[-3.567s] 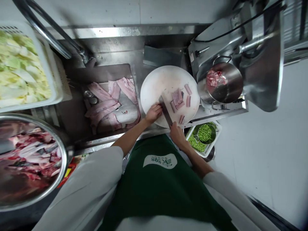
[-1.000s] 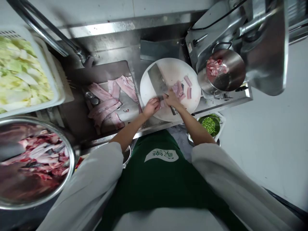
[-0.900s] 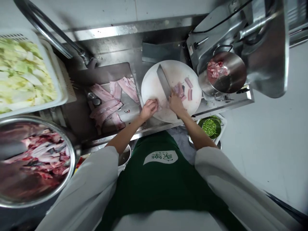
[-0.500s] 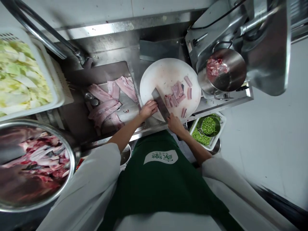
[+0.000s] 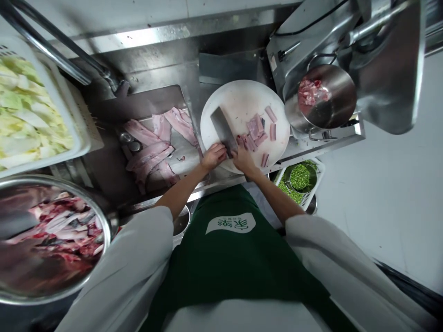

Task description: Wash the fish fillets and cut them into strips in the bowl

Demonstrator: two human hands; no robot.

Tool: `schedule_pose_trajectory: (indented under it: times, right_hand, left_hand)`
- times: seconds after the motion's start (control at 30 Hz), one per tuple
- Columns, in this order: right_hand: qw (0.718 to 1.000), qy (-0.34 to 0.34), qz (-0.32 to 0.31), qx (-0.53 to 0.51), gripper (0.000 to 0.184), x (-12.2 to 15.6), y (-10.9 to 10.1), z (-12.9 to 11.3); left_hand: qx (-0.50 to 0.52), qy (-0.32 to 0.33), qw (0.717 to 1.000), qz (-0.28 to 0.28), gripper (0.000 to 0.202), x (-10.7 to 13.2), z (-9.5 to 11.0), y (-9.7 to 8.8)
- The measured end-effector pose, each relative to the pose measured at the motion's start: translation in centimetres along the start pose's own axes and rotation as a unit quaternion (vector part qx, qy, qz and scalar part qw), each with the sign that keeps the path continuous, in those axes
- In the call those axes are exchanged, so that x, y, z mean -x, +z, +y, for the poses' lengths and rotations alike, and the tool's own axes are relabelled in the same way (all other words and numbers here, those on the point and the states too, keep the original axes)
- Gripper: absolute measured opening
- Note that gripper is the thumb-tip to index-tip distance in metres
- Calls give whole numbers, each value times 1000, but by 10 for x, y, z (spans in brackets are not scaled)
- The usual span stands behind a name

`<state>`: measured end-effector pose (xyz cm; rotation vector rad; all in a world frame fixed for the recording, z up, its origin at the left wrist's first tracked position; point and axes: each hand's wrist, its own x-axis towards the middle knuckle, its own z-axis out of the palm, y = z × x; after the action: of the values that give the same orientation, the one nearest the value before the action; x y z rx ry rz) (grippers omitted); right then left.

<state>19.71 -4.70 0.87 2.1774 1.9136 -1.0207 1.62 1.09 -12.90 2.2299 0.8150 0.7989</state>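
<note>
On the round white cutting board (image 5: 228, 99), my right hand (image 5: 244, 160) is closed round the handle of a cleaver (image 5: 222, 127). The broad blade slants up and left from that hand. My left hand (image 5: 213, 156) rests at the board's left edge, beside the blade, with its fingers curled; whatever lies under them is hidden. Several cut pieces of pale pink meat (image 5: 256, 129) lie on the board to the right of the blade. Long strips of the same meat (image 5: 150, 157) lie in the sink, left of the board.
Left of the sink stand a white basket of chopped cabbage (image 5: 27, 110) and a large metal bowl (image 5: 107, 230) holding meat and bones. A steel pot (image 5: 337, 106) with some meat is at the right. Below it sits a basket of chopped greens (image 5: 292, 196). A faucet (image 5: 121, 87) overhangs the sink.
The cleaver has shifted up and left on the board, its blade lying flatter. My right hand has moved left, closer to my left hand, which has barely moved.
</note>
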Motion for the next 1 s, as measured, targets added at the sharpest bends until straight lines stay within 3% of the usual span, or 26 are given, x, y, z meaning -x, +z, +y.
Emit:
schedule_pose_trajectory:
  times: [0.1,0.2,0.33,0.47,0.53,0.67,0.77,0.83,0.9,1.0]
  right_hand:
    - [999,-11,32,-16,39,-49,-15,-3]
    - [999,-16,32,7,34,-62,-37,5]
    - [995,26,96,30,40,-27,-73,44]
    - [975,143,149,78,40,27,-109,105]
    - [964,197,142,106,38,48,-118,130]
    - [957,243,81,139,40,55,-109,147]
    - [963,226,55,135,44,38,-86,132]
    - [974,186,50,118,47,25,-74,119]
    - [985,136,43,92,44,16,-70,114]
    - [993,99,49,36,33,13,-77,136]
  left_hand:
    - [-14,-8,1000,-17,30,-1,1,-6]
    - [-41,-43,997,-41,27,2,8,-17]
    - [-96,-129,986,-34,33,16,35,-19]
    - [-141,-167,973,-68,102,7,85,13]
    - [-151,-165,971,-88,116,-16,109,38]
    - [-151,-186,969,-68,101,-82,132,81]
    - [-141,-203,969,-30,81,-113,127,91]
    - [-115,-189,975,5,69,-113,116,83]
    - [-86,-184,977,61,61,-97,105,68]
    - [-77,-218,961,152,65,-64,93,48]
